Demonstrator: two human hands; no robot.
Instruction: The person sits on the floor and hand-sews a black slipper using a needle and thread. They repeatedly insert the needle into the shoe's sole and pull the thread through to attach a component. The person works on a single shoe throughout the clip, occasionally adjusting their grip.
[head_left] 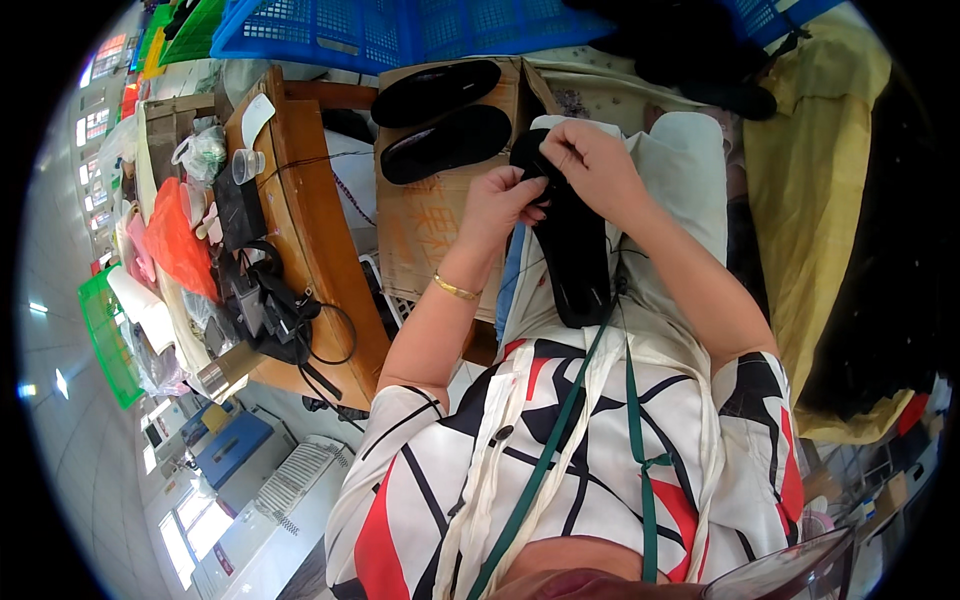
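Note:
A black shoe lies lengthwise over my lap on a pale cloth, its far end between my two hands. My left hand pinches at the left edge of the shoe near that far end, thumb and fingers pressed together. Over the far end, my right hand is closed in a pinch; whatever its fingertips hold is too small to make out. Thin dark threads run beside the shoe. Two more black shoes rest side by side on a cardboard box to the left.
Left of the box stands a wooden table with a black bag, a red plastic bag and a clear cup. Blue plastic baskets line the far side. Yellowish cloth hangs at the right, beside dark material.

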